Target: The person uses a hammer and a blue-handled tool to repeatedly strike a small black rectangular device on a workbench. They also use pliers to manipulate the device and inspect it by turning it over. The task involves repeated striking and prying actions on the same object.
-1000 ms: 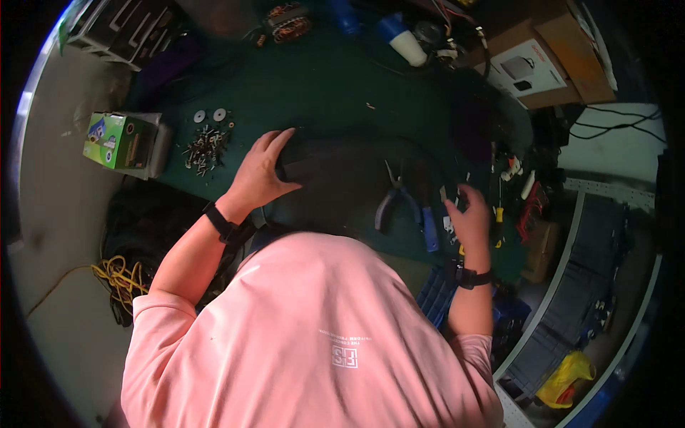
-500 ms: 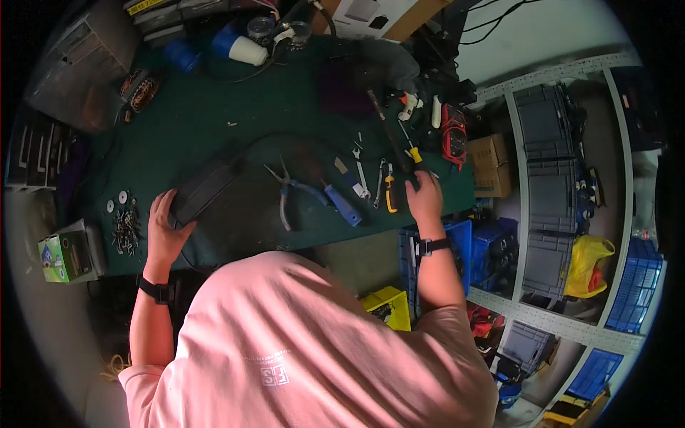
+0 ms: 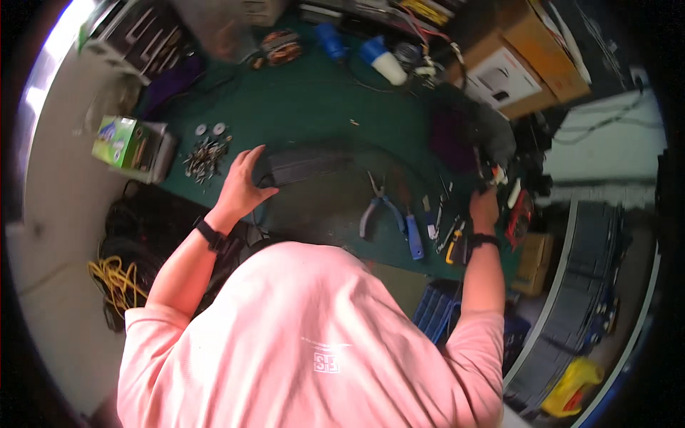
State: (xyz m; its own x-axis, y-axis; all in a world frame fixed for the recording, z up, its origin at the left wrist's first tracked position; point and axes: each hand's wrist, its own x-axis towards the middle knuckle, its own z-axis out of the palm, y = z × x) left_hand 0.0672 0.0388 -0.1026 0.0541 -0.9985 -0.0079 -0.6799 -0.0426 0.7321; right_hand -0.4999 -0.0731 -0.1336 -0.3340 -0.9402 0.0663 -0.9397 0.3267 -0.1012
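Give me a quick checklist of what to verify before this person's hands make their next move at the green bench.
1. Left hand steadying the black flat device: ok, it rests on its left end.
2. Right hand holding a tool: cannot tell, fingers hidden among clutter.
3. Blue-handled pliers within reach: ok, lying free between the hands.
4. Pile of screws off the device: ok, apart to its left.
5. Bare green mat behind the device: ok.
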